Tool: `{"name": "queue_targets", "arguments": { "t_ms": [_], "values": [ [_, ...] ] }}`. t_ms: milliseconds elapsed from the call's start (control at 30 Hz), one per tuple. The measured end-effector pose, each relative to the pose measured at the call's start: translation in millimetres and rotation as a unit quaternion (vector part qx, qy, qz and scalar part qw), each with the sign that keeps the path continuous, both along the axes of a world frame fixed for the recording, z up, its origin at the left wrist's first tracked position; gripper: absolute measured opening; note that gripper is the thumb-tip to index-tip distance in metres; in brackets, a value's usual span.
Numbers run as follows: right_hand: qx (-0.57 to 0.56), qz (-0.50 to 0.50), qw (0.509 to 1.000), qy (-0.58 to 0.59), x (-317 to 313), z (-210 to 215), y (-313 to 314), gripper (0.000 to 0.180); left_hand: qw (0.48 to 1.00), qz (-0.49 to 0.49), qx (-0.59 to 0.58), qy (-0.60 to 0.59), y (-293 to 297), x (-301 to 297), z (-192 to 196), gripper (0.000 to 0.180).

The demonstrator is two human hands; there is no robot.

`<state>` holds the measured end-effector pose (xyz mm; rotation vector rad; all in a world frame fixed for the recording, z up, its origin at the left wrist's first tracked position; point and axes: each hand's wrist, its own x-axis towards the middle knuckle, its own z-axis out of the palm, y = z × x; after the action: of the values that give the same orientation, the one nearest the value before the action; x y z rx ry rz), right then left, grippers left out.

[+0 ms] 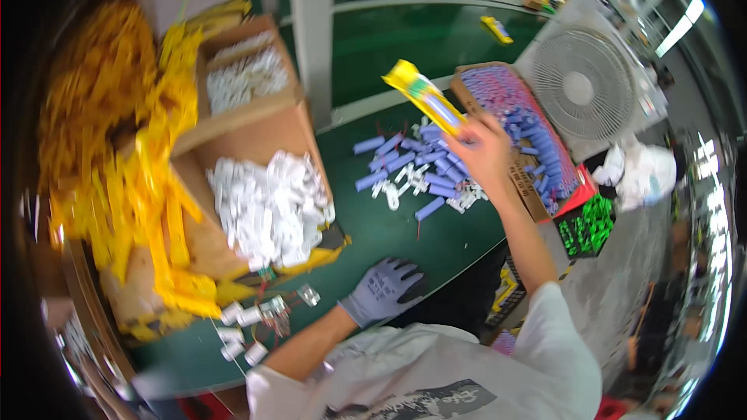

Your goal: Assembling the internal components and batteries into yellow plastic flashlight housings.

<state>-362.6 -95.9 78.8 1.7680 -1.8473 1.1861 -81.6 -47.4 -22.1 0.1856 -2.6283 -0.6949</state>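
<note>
My right hand [487, 154], bare, is closed on one end of a yellow packet [414, 87] and holds it tilted above the table. The packet has a green patch and a bluish middle. Below it lies a loose pile of purple cylinders [401, 161], some with thin red wires, mixed with small white plastic pieces [393, 196]. In a grey glove with dark fingertips, my left hand [381, 292] rests on the green tabletop [362, 239] near its front edge. Its fingers are spread and hold nothing.
At left, a cardboard box [233, 138] holds white plastic parts, beside heaps of yellow packets [101, 109]. Small white parts with wires [268, 315] lie near my left forearm. To the right stand a carton [529, 196] of purple cylinders and a fan [580, 87]. A green conveyor [405, 39] runs behind.
</note>
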Motion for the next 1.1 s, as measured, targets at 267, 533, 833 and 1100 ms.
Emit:
{"name": "queue_targets", "arguments": {
  "t_ms": [267,533,833,1100],
  "values": [
    [0.109,-0.094,0.974,-0.175,14,-29,-242,0.025,0.996,0.008,0.040,-0.079,3,1,2,0.046],
    [0.212,-0.188,0.952,-0.111,19,-92,-308,0.035,0.993,-0.001,0.070,-0.098,4,8,3,0.047],
    [0.191,-0.016,0.961,-0.198,-12,-64,-245,0.036,0.990,0.041,0.117,-0.070,-1,3,4,0.046],
    [0.013,0.260,0.813,-0.520,86,-44,5,0.069,0.997,0.046,0.058,-0.038,-3,7,-8,0.043]
  ]
}}
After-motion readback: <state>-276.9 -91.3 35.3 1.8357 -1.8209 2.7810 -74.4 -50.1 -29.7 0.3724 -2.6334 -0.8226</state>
